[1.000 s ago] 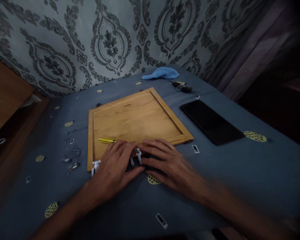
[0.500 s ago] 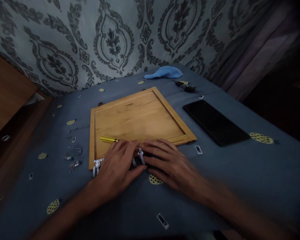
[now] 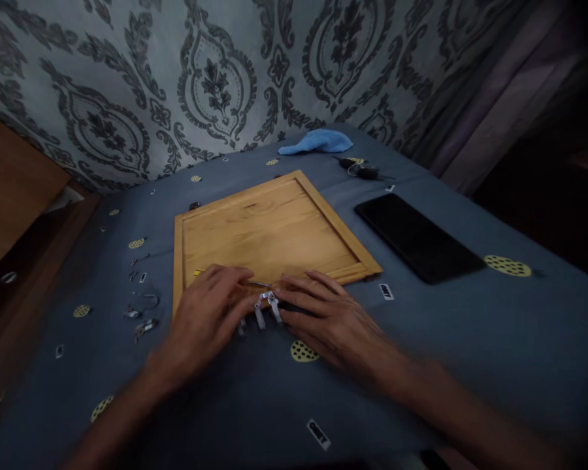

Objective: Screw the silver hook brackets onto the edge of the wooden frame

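A wooden framed panel (image 3: 262, 225) lies on the blue cloth, its near edge under my hands. Curled over the panel, my left hand (image 3: 203, 320) holds a screwdriver (image 3: 261, 284); a bit of yellow handle shows beyond the knuckles, and the thin shaft points right. The shaft's tip is close to a silver metal clip (image 3: 267, 300) at the near edge, whose two prongs hang toward me. Beside the clip, my right hand (image 3: 336, 316) lies with fingers stretched out across the edge, fingertips touching or nearly touching it. Its thumb is hidden.
Loose metal clips (image 3: 144, 329) and small screws (image 3: 134, 275) lie left of the panel. To the right are a black phone (image 3: 419, 238) and dark-handled tools (image 3: 362, 171). A blue rag (image 3: 318, 141) sits near the patterned wall (image 3: 215, 85).
My left hand has shifted left and now covers most of the yellow handle; the screwdriver shaft has come into view. More of the clip shows between the hands. My right hand has hardly moved.
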`<act>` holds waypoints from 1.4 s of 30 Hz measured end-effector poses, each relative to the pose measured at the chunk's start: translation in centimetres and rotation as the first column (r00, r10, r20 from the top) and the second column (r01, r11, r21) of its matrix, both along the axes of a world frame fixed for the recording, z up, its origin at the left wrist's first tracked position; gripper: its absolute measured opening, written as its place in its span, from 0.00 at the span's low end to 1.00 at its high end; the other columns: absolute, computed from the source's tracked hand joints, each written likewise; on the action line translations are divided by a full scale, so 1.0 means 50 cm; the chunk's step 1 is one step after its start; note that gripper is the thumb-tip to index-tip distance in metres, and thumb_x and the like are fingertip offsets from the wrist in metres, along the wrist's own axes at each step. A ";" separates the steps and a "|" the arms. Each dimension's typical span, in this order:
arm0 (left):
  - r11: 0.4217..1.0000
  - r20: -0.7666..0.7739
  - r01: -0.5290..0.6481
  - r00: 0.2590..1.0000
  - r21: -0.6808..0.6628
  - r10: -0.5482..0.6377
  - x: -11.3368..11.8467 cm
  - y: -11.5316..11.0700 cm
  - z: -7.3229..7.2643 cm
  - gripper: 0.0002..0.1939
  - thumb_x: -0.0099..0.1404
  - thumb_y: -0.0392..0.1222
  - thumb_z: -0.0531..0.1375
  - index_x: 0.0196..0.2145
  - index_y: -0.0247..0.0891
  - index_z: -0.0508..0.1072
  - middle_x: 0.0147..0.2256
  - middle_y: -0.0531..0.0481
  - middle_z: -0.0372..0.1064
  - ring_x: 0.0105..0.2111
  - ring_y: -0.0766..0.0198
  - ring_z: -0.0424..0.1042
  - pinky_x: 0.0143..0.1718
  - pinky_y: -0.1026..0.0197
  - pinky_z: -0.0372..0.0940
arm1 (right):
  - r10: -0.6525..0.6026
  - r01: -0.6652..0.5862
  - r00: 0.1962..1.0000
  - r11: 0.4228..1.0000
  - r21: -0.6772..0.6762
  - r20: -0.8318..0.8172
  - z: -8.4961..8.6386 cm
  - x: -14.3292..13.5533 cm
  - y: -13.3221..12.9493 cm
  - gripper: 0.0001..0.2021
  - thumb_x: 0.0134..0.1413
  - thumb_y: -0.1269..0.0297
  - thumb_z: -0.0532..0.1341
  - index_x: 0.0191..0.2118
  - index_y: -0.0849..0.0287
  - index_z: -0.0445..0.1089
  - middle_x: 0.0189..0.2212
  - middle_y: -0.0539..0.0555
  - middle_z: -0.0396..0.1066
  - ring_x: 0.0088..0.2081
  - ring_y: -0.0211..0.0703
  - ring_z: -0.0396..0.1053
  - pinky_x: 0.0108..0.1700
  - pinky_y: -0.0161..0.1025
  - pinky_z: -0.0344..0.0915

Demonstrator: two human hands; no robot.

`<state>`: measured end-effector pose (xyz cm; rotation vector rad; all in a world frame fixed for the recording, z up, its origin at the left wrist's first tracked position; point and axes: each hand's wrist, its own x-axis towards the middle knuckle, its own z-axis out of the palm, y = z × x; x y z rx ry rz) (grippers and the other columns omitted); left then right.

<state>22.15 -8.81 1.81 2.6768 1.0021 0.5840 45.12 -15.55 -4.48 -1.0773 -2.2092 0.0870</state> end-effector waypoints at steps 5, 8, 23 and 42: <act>0.997 -0.234 -0.052 0.970 0.048 0.062 -0.052 0.070 0.000 0.11 0.74 0.39 0.53 0.50 0.42 0.73 0.50 0.44 0.74 0.52 0.49 0.69 0.53 0.46 0.64 | 0.014 -0.014 1.000 1.000 0.026 -0.024 0.005 -0.001 0.003 0.11 0.70 0.71 0.56 0.47 0.57 0.77 0.52 0.55 0.79 0.60 0.50 0.71 0.64 0.55 0.65; 0.997 -0.283 -0.061 0.958 -0.056 0.043 -0.082 0.095 0.002 0.13 0.74 0.41 0.52 0.52 0.44 0.73 0.52 0.46 0.73 0.52 0.51 0.70 0.53 0.48 0.65 | 0.019 -0.018 1.000 1.000 0.017 -0.023 0.009 -0.001 0.003 0.11 0.69 0.71 0.57 0.47 0.57 0.77 0.52 0.55 0.79 0.59 0.49 0.71 0.64 0.55 0.66; 0.981 0.199 -0.121 0.968 -0.149 0.150 -0.094 0.122 0.078 0.09 0.61 0.49 0.67 0.32 0.41 0.78 0.29 0.51 0.69 0.29 0.63 0.69 0.27 0.64 0.63 | 0.020 -0.020 1.000 1.000 -0.011 -0.016 0.008 0.001 0.000 0.11 0.67 0.72 0.60 0.48 0.55 0.78 0.53 0.53 0.79 0.61 0.49 0.69 0.65 0.55 0.65; 0.979 0.543 0.072 0.839 -0.188 0.043 0.055 0.009 0.078 0.06 0.69 0.41 0.64 0.40 0.39 0.71 0.33 0.51 0.72 0.32 0.66 0.74 0.34 0.65 0.74 | 0.033 -0.033 0.999 0.999 -0.029 -0.017 0.001 0.003 0.000 0.13 0.65 0.74 0.60 0.50 0.54 0.78 0.55 0.55 0.78 0.62 0.51 0.69 0.65 0.58 0.62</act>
